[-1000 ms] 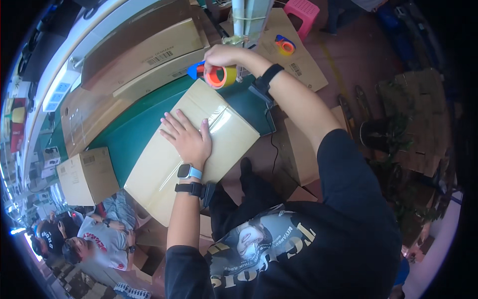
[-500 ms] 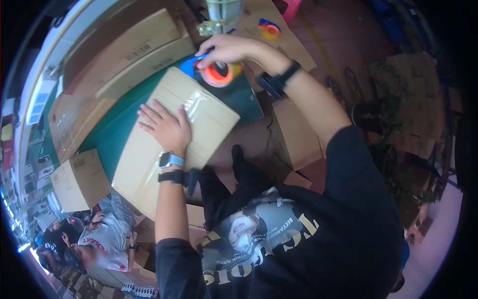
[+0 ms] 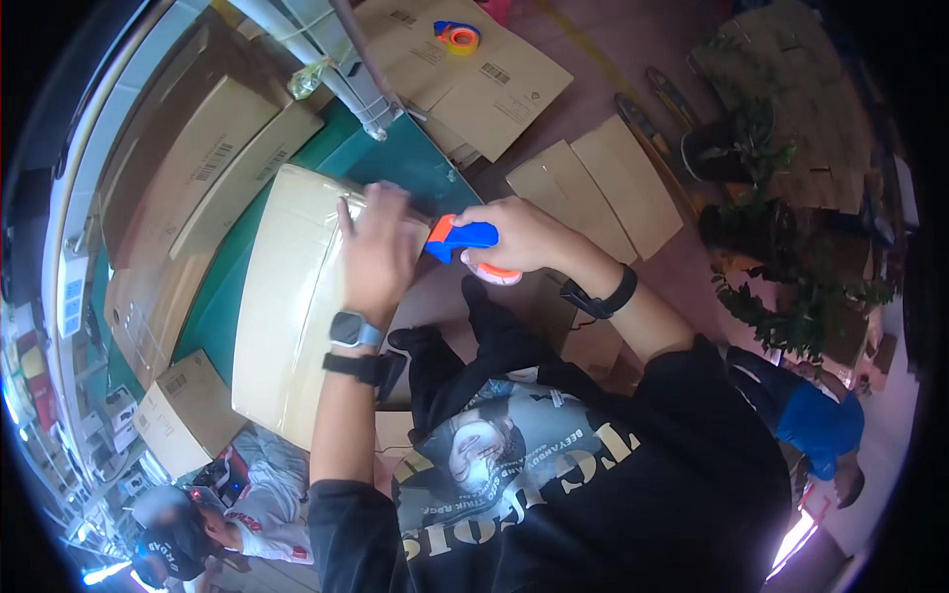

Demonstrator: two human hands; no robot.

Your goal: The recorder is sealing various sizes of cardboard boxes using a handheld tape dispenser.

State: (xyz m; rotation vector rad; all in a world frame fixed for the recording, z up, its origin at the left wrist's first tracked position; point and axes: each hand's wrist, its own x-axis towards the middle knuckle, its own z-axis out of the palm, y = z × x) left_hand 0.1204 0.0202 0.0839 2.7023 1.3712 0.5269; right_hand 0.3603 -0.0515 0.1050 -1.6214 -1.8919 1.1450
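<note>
A large brown cardboard box [image 3: 282, 272] lies before me, a strip of clear tape running along its top seam. My left hand [image 3: 378, 255] is over the box's upper right part, fingers extended and their tips smeared by motion. Just beyond the box's right edge, my right hand [image 3: 524, 235] grips a blue and orange tape dispenser [image 3: 473, 237]. The dispenser's orange front end is close to the box's edge and the left fingers. Part of its tape roll shows below the right hand.
A green tabletop [image 3: 395, 163] lies under the box, with more cartons [image 3: 213, 148] along its far side. A second tape dispenser [image 3: 460, 38] rests on flat cardboard [image 3: 494, 84]. A smaller box [image 3: 188, 413] stands at left. Other people are at lower left and right.
My right hand has brought the tape dispenser from beyond the box down to its right edge. My left hand has slid right and upward across the box top.
</note>
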